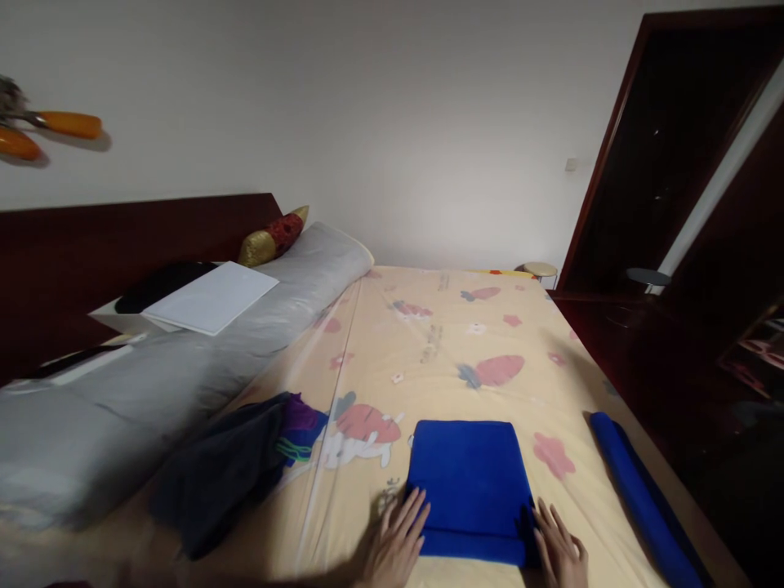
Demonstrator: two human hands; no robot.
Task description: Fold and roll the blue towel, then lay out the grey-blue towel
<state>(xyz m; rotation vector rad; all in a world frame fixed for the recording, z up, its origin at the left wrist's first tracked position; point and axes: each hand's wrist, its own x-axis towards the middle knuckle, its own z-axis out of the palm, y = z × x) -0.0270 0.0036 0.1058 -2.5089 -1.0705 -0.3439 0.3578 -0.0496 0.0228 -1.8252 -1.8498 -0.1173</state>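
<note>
Grips [398, 539] [562, 554] at cloth [470, 480]; printed bedsheet [444, 388]; wall [429, 122]

Left hand [398, 539] and right hand [560, 545] low in view, set apart, backs upward.
The left's fingers [410, 512] extend forward and toward the right, slightly parted; the right's slant forward and leftward, gently bent, loosely spread. Both hands are relaxed and unclenched.

Dim; wall [441, 155] brightest nr ctr; R side dk, edges warped.
</note>
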